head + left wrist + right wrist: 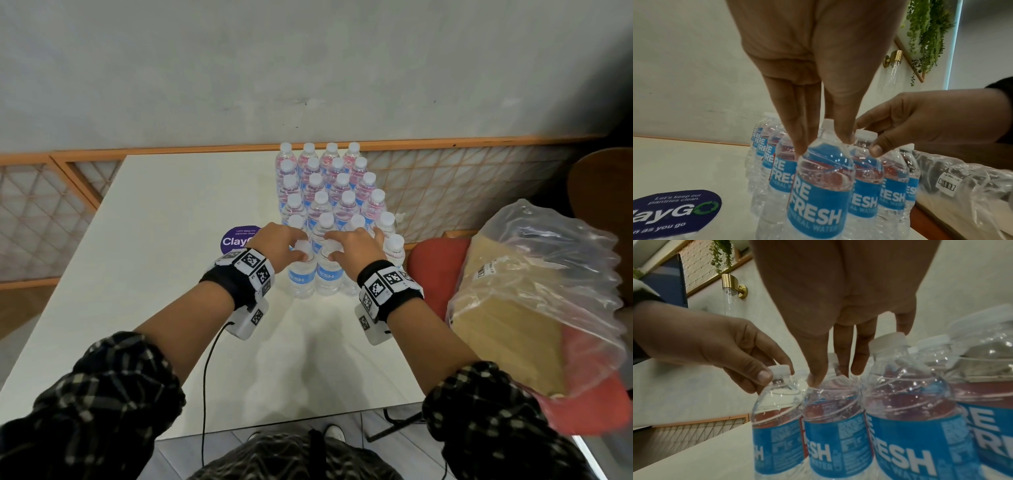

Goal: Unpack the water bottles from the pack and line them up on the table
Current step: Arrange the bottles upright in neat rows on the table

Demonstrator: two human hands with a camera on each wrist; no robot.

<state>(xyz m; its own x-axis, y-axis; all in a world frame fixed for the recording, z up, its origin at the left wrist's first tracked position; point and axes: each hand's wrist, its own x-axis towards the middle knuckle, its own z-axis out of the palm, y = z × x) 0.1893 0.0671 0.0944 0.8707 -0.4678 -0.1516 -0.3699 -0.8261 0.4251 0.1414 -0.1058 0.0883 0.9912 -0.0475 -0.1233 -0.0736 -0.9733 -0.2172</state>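
We pinch the neck of the near-left water bottle [303, 270] with our left hand [281, 244], and our right hand [356, 245] pinches the bottle beside it [329, 272] at its top. Both stand in the front row of the bottle block [334, 192] at the white table's [154, 274] twelve o'clock; the empty plastic wrap [548, 274] lies at three o'clock.

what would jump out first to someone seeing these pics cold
The block of upright water bottles with white caps and blue labels, standing in rows on the white table out to the far edge. At its near end the left hand and right hand each pinch a bottle by its neck. To the right, a crumpled clear plastic wrap over cardboard lies on a red seat.
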